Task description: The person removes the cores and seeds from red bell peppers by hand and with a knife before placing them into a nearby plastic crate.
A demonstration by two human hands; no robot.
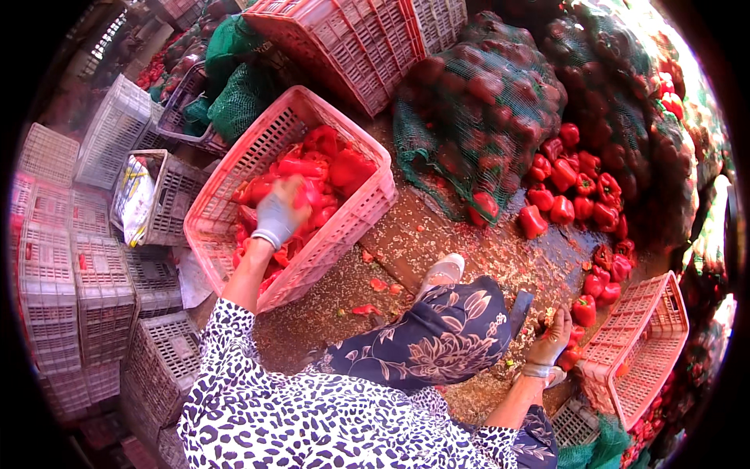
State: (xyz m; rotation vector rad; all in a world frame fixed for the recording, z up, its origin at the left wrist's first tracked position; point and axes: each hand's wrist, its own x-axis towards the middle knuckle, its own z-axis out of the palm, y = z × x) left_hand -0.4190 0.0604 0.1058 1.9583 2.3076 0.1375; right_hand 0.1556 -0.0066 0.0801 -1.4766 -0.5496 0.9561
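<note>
My left hand (283, 209), in a grey glove, is over a pink plastic crate (367, 215) of red bell pepper pieces (324, 168). Its fingers are smeared by motion and touch or hover just above the pieces; whether they hold one I cannot tell. Low on the right, my right hand (549, 342) is beside my knee with its fingers curled in. A small yellowish bit shows at the fingertips, too small to name. Whole red bell peppers (582, 311) lie on the floor close to that hand.
Green mesh sacks (480, 102) full of peppers stand at the back and right. Loose whole peppers (562, 209) lie before them. A tilted pink crate (637, 344) is at the right. Stacked crates (101, 289) line the left. Seeds and scraps cover the floor (437, 227).
</note>
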